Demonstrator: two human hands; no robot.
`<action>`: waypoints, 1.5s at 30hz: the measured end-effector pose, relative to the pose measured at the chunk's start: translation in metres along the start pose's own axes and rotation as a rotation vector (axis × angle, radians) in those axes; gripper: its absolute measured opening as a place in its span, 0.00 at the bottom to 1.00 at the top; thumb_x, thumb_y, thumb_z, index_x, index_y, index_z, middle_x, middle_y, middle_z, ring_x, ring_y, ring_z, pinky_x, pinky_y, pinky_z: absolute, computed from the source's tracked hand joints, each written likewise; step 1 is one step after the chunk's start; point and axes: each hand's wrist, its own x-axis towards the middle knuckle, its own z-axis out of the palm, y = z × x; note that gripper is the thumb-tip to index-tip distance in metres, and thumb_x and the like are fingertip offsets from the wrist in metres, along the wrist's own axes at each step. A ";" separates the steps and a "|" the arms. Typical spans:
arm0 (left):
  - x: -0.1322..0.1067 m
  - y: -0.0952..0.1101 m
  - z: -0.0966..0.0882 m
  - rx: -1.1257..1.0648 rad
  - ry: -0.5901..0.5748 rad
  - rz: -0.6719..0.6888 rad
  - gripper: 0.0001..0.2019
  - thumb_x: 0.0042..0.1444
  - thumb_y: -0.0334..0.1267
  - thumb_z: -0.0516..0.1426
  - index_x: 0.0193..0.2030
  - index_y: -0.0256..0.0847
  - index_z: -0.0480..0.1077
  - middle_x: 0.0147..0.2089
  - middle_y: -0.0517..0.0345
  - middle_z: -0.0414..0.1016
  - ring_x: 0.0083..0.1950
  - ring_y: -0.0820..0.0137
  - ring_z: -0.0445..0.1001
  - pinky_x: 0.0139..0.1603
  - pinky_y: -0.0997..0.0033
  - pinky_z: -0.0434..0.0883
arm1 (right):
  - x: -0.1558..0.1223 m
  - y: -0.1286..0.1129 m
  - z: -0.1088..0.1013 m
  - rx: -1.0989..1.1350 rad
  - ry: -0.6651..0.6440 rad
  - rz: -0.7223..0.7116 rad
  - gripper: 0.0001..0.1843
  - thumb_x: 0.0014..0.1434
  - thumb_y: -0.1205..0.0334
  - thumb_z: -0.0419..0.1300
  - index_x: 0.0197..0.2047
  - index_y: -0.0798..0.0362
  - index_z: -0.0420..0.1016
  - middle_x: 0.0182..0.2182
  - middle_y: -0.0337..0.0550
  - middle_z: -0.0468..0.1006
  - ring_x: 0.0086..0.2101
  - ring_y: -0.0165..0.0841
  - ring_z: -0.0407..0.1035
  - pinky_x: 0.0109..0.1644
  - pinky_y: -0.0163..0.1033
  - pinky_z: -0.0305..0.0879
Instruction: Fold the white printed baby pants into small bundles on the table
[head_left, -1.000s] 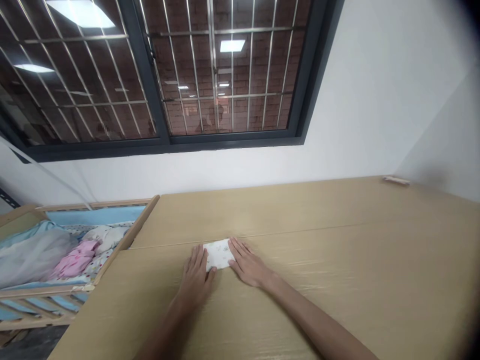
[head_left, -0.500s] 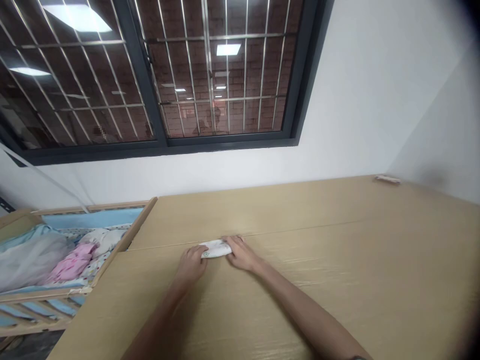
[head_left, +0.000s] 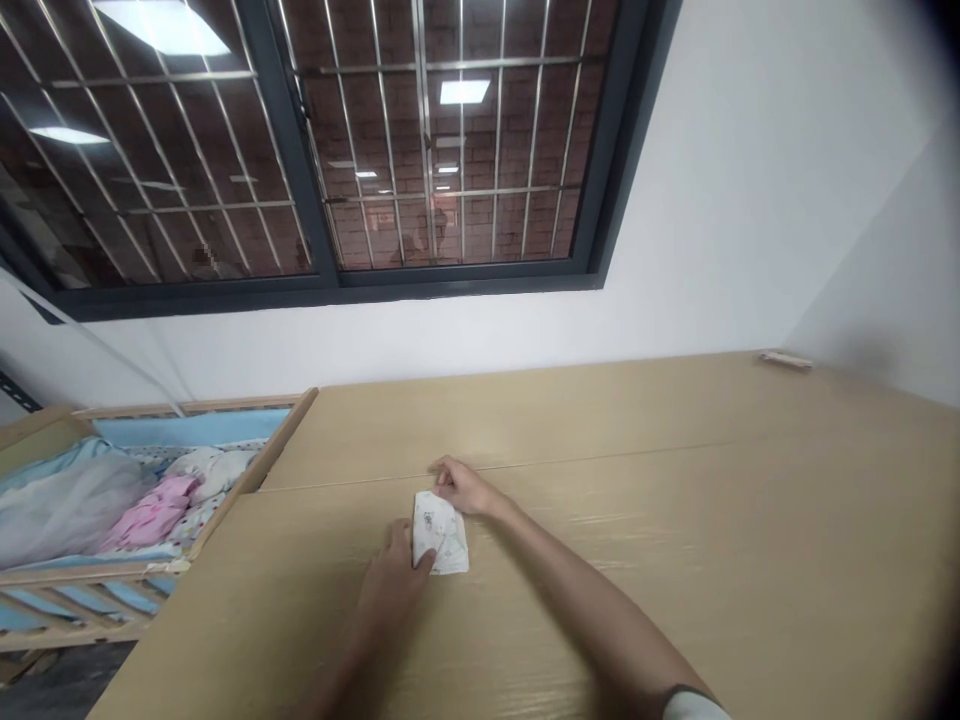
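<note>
Lying half-curled, left hand (head_left: 391, 575) is touching cloth (head_left: 444, 540) at left edge, thumb on top, hold unclear | right hand (head_left: 465, 490) is bending loosely at cloth's top-right corner, hold unclear | cloth is lying on table (head_left: 675, 560) | crib (head_left: 258, 468) is standing at left

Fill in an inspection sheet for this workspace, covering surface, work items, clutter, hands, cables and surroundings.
Surface: tan tabletop, with a seam running across it.
Work items: white patterned cloth, folded, lying just on the near side of the seam.
Clutter: small flat pale object near the far right corner; too small to identify.
Left hand: at the cloth's left edge, thumb on top.
Right hand: at the cloth's far right corner, fingers bent; grip unclear.
Cables: nothing seen.
Surroundings: barred window, white wall, wooden cot with bedding at left.
</note>
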 end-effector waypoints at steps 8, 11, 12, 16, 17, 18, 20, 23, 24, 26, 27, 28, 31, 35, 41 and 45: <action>-0.034 0.024 0.006 0.355 0.151 0.203 0.19 0.67 0.44 0.47 0.56 0.37 0.69 0.55 0.38 0.74 0.56 0.47 0.71 0.54 0.47 0.69 | -0.023 -0.035 -0.005 -0.308 -0.063 -0.249 0.23 0.70 0.59 0.54 0.66 0.52 0.65 0.64 0.55 0.67 0.64 0.43 0.61 0.67 0.52 0.56; -0.056 0.025 0.032 0.424 0.298 0.369 0.23 0.65 0.47 0.48 0.60 0.38 0.69 0.60 0.37 0.71 0.61 0.46 0.68 0.57 0.46 0.68 | -0.046 -0.057 -0.003 -0.430 -0.228 -0.488 0.28 0.73 0.55 0.48 0.74 0.45 0.54 0.72 0.47 0.56 0.70 0.41 0.49 0.72 0.51 0.46; -0.061 0.024 0.041 0.437 0.307 0.383 0.23 0.64 0.48 0.49 0.58 0.38 0.71 0.60 0.37 0.72 0.61 0.45 0.68 0.58 0.44 0.68 | -0.053 -0.060 0.000 -0.426 -0.285 -0.528 0.28 0.74 0.54 0.47 0.75 0.44 0.52 0.73 0.45 0.54 0.71 0.39 0.47 0.73 0.50 0.45; -0.071 0.018 0.064 0.470 0.217 0.349 0.23 0.63 0.47 0.50 0.54 0.35 0.75 0.55 0.35 0.75 0.58 0.44 0.71 0.58 0.42 0.68 | -0.069 -0.053 0.012 -0.392 -0.450 -0.524 0.30 0.74 0.50 0.46 0.75 0.45 0.52 0.73 0.43 0.53 0.71 0.38 0.46 0.74 0.48 0.42; -0.071 0.016 0.066 0.469 0.204 0.345 0.23 0.63 0.46 0.50 0.55 0.34 0.75 0.55 0.35 0.75 0.58 0.44 0.71 0.59 0.42 0.68 | -0.070 -0.047 0.013 -0.387 -0.468 -0.511 0.29 0.74 0.49 0.45 0.75 0.45 0.53 0.72 0.43 0.54 0.71 0.37 0.47 0.74 0.48 0.42; -0.071 0.015 0.067 0.462 0.199 0.345 0.23 0.64 0.46 0.49 0.56 0.34 0.75 0.56 0.35 0.75 0.59 0.44 0.70 0.60 0.42 0.68 | -0.070 -0.041 0.014 -0.381 -0.473 -0.502 0.29 0.74 0.49 0.45 0.74 0.45 0.54 0.72 0.43 0.55 0.71 0.37 0.47 0.74 0.48 0.42; -0.069 0.011 0.066 0.444 0.202 0.356 0.24 0.64 0.47 0.50 0.59 0.35 0.73 0.60 0.36 0.73 0.63 0.44 0.68 0.61 0.42 0.67 | -0.065 -0.031 0.013 -0.375 -0.458 -0.494 0.28 0.74 0.50 0.46 0.74 0.44 0.54 0.72 0.42 0.56 0.71 0.37 0.48 0.74 0.49 0.43; -0.066 0.007 0.066 0.410 0.201 0.359 0.27 0.64 0.49 0.50 0.64 0.36 0.69 0.67 0.37 0.67 0.68 0.43 0.63 0.63 0.42 0.67 | -0.049 -0.018 0.005 -0.391 -0.412 -0.471 0.29 0.74 0.52 0.47 0.75 0.42 0.52 0.72 0.40 0.54 0.71 0.36 0.47 0.75 0.49 0.41; -0.066 0.006 0.067 0.402 0.196 0.357 0.27 0.64 0.49 0.50 0.65 0.36 0.68 0.69 0.37 0.65 0.69 0.43 0.62 0.63 0.42 0.66 | -0.042 -0.014 0.002 -0.399 -0.400 -0.455 0.29 0.74 0.52 0.47 0.75 0.41 0.51 0.73 0.40 0.53 0.71 0.36 0.46 0.75 0.49 0.39; -0.067 0.004 0.069 0.399 0.193 0.356 0.28 0.65 0.50 0.50 0.66 0.36 0.67 0.70 0.37 0.62 0.70 0.43 0.61 0.63 0.42 0.67 | -0.028 -0.008 -0.005 -0.412 -0.387 -0.417 0.29 0.74 0.51 0.46 0.75 0.42 0.50 0.73 0.39 0.50 0.72 0.36 0.43 0.76 0.49 0.37; -0.068 0.004 0.070 0.404 0.194 0.360 0.29 0.65 0.50 0.50 0.67 0.35 0.66 0.71 0.37 0.62 0.70 0.43 0.61 0.63 0.42 0.67 | -0.022 -0.005 -0.009 -0.418 -0.384 -0.392 0.29 0.74 0.51 0.45 0.75 0.42 0.49 0.73 0.38 0.49 0.72 0.36 0.41 0.76 0.49 0.36; -0.068 0.004 0.071 0.409 0.198 0.363 0.29 0.65 0.50 0.49 0.67 0.34 0.66 0.71 0.37 0.61 0.70 0.43 0.61 0.62 0.42 0.68 | -0.017 -0.002 -0.011 -0.423 -0.381 -0.366 0.30 0.74 0.50 0.44 0.76 0.43 0.49 0.74 0.38 0.48 0.72 0.36 0.40 0.76 0.49 0.36; -0.068 0.006 0.068 0.388 0.209 0.370 0.28 0.64 0.48 0.50 0.66 0.34 0.66 0.71 0.37 0.62 0.69 0.43 0.62 0.61 0.42 0.68 | -0.009 0.003 -0.016 -0.424 -0.366 -0.305 0.30 0.74 0.49 0.43 0.76 0.45 0.49 0.74 0.40 0.48 0.72 0.36 0.41 0.76 0.48 0.37; -0.053 0.004 0.039 0.194 0.129 0.322 0.23 0.67 0.45 0.46 0.63 0.40 0.68 0.65 0.43 0.71 0.65 0.53 0.68 0.61 0.51 0.69 | -0.015 -0.001 -0.014 -0.466 -0.271 -0.276 0.33 0.73 0.47 0.44 0.76 0.46 0.47 0.74 0.43 0.47 0.72 0.40 0.41 0.75 0.52 0.37; -0.010 -0.008 0.000 0.101 0.084 0.084 0.15 0.68 0.45 0.46 0.42 0.41 0.69 0.46 0.44 0.77 0.51 0.54 0.74 0.53 0.54 0.69 | -0.033 -0.015 0.000 -0.539 0.009 -0.090 0.21 0.68 0.54 0.56 0.60 0.53 0.69 0.58 0.55 0.70 0.60 0.46 0.62 0.63 0.52 0.55; 0.007 -0.006 0.005 0.083 0.049 0.047 0.09 0.65 0.42 0.50 0.35 0.43 0.64 0.39 0.50 0.75 0.44 0.59 0.75 0.46 0.63 0.68 | -0.039 -0.025 0.010 -0.480 0.050 -0.002 0.11 0.67 0.60 0.58 0.50 0.53 0.70 0.50 0.51 0.73 0.53 0.42 0.66 0.59 0.48 0.57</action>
